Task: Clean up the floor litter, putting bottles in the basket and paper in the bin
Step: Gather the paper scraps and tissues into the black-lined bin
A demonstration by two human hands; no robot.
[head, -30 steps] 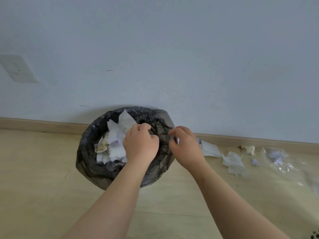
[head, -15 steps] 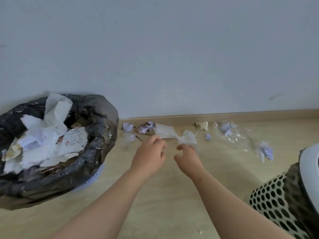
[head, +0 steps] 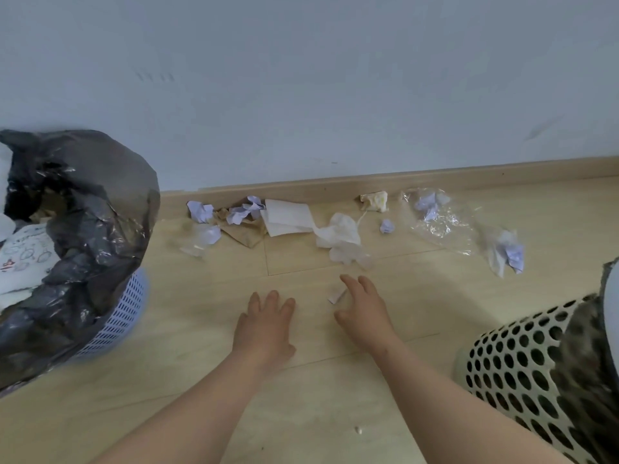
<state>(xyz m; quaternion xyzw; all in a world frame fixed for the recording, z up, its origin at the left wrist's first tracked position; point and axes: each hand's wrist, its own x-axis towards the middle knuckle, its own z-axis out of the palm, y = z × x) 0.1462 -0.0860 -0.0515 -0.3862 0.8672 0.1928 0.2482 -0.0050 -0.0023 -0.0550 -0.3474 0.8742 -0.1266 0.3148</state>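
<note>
Both your hands are low in the middle of the frame, palms down over the wooden floor (head: pixel 335 413). Your left hand (head: pixel 264 324) has its fingers straight and slightly spread, and it holds nothing. Your right hand (head: pixel 363 313) is open too, fingers loosely fanned, with a small paper scrap (head: pixel 336 295) lying just beside its thumb and forefinger; whether it touches the scrap you cannot tell from here. The bin (head: pixel 124 316), a pale purple lattice tub lined with a black bag (head: pixel 100 229), stands at the left edge of the frame, and white paper already shows in its mouth. The basket (head: pixel 512 366), cream with round holes, sits in the lower right corner; what is in it cannot be made out. The rest of the litter lies in a loose row along the baseboard (head: pixel 335 187), above your hands in the frame. From left to right there is a lilac paper ball (head: pixel 200 211), a brown paper piece (head: pixel 244 231) with more lilac paper on it, a folded white sheet (head: pixel 284 216), and a crumpled tissue (head: pixel 341 239) nearest your right hand. Further right lie a yellowish wad (head: pixel 374 200) against the baseboard, a tiny lilac ball (head: pixel 386 226), a clear plastic wrap (head: pixel 438 219) and a crumpled paper (head: pixel 509 251) close to the basket.
</note>
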